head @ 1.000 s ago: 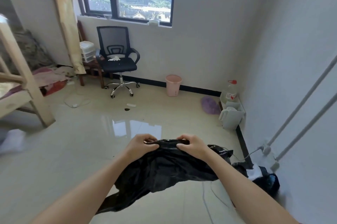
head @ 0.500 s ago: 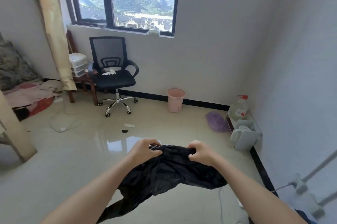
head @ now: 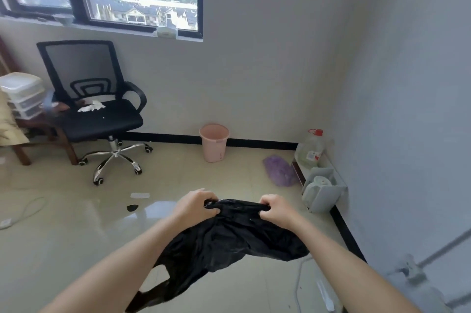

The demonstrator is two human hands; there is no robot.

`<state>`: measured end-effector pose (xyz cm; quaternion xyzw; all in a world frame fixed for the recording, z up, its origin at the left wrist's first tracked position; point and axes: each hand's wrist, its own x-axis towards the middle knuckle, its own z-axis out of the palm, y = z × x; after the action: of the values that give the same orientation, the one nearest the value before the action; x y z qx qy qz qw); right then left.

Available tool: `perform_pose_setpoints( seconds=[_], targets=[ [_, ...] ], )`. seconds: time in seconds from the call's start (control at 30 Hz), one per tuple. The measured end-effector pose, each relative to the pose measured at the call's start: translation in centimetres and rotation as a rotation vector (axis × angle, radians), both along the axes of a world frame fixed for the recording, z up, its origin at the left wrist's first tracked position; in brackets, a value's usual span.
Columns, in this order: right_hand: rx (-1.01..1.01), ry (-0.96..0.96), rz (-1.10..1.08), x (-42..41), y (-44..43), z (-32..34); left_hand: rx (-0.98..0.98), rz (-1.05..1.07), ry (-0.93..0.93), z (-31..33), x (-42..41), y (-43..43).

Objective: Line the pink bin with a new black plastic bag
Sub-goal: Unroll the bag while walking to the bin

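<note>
The pink bin (head: pixel 214 143) stands upright on the tiled floor against the far wall, its inside bare of any liner. I hold a crumpled black plastic bag (head: pixel 229 241) in front of me, well short of the bin. My left hand (head: pixel 195 204) grips the bag's top edge on the left, and my right hand (head: pixel 276 208) grips the same edge on the right. The rest of the bag hangs down below my forearms.
A black office chair (head: pixel 94 114) stands left of the bin under the window. A purple bag (head: pixel 280 170), a clear jug (head: pixel 309 151) and a white kettle (head: pixel 322 189) sit along the right wall. Small scraps (head: pixel 132 207) and a cable (head: pixel 25 210) lie on the floor.
The view has come closer to the bin and turned right; the wooden frame on the left is out of sight. Both hands keep their grip on the bag's top edge.
</note>
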<state>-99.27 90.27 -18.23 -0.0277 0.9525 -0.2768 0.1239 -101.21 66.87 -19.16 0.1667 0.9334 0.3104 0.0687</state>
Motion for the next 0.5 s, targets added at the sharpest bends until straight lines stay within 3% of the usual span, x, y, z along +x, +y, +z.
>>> perform_pose_setpoints(
  seconds=[0.5],
  targets=[
    [0.018,-0.023,0.148,-29.1,-7.4,-0.8,-0.076,0.184,0.034,-1.6,-25.3,-7.5]
  ],
)
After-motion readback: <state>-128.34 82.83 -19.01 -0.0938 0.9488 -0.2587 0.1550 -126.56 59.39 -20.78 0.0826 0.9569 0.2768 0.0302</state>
